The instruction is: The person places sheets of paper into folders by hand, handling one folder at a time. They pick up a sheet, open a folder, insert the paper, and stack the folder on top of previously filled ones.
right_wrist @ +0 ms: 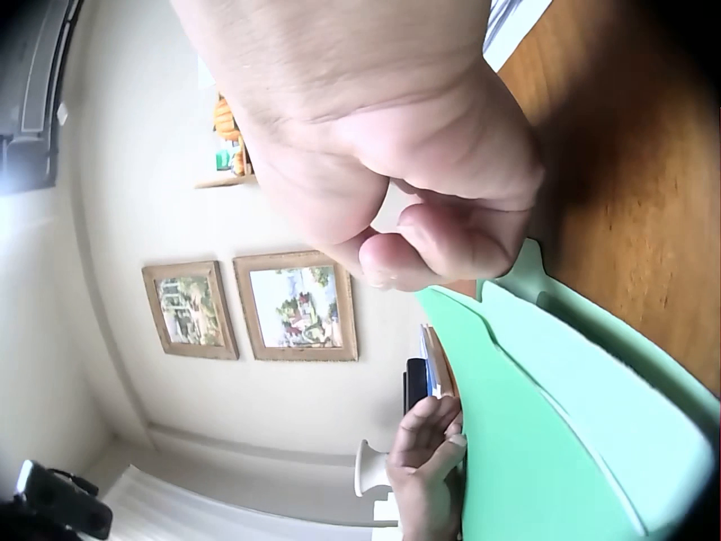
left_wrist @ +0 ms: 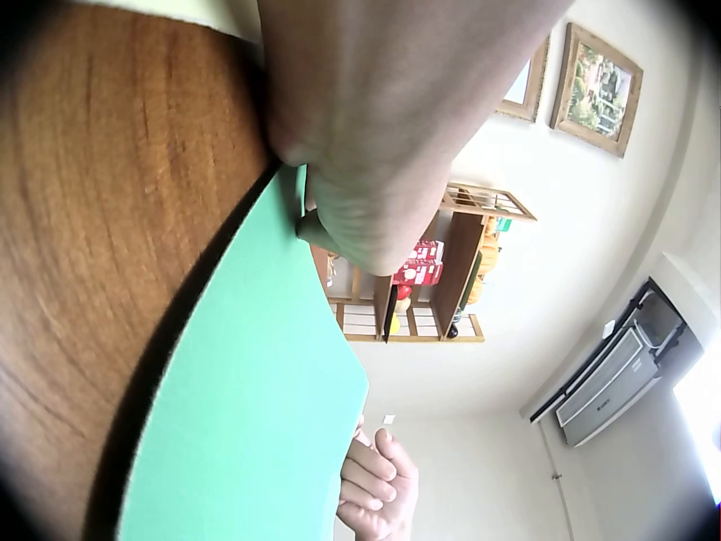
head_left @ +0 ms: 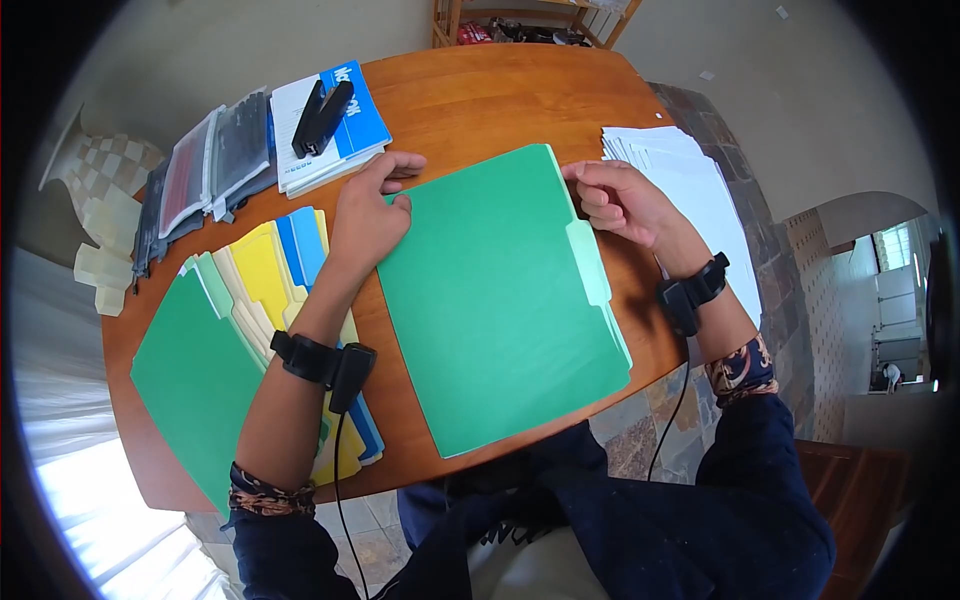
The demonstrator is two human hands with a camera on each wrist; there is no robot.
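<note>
A green file folder (head_left: 490, 300) with pale green tabs (head_left: 590, 265) along its right edge lies before me. My left hand (head_left: 370, 215) is at its upper left corner, thumb by the edge and index finger stretched out past it. In the left wrist view, that side of the folder (left_wrist: 248, 372) bows above the wood. My right hand (head_left: 625, 200) is beside the upper right corner, with its fingers loosely bent. The right wrist view shows its fingertips (right_wrist: 394, 265) close by the tabbed edge. Neither hand shows a clear grip.
Fanned green, yellow and blue folders (head_left: 265, 270) lie left. A black stapler (head_left: 322, 118) sits on notebooks (head_left: 370, 125), beside zip pouches (head_left: 240, 145). White papers (head_left: 700, 190) lie right. The table edge (head_left: 550, 415) runs close to my body.
</note>
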